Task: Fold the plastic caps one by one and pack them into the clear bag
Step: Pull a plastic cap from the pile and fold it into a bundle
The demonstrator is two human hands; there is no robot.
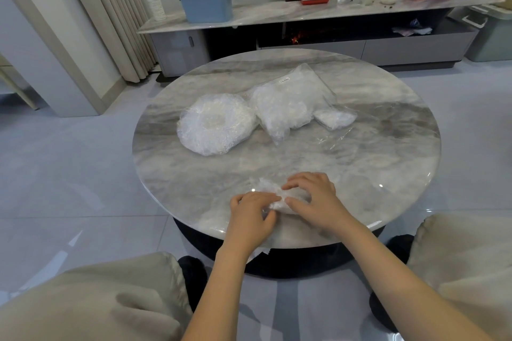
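Note:
A crumpled clear plastic cap (267,188) lies near the front edge of the round marble table (388,147). My left hand (253,217) pinches its near left side with curled fingers. My right hand (314,198) holds its right side, fingers bent over the plastic, which is partly hidden beneath both hands. Further back, a round stack of unfolded caps (216,126) sits left of centre. The clear bag (291,101), with caps inside, lies to its right. A small folded cap (335,118) rests by the bag's right corner.
My knees in beige trousers flank the table at bottom left and bottom right. A long low cabinet stands behind the table, carrying a blue lidded box (205,1), paper cups and other clutter. Curtains hang at the back left. Glossy floor tiles surround the table.

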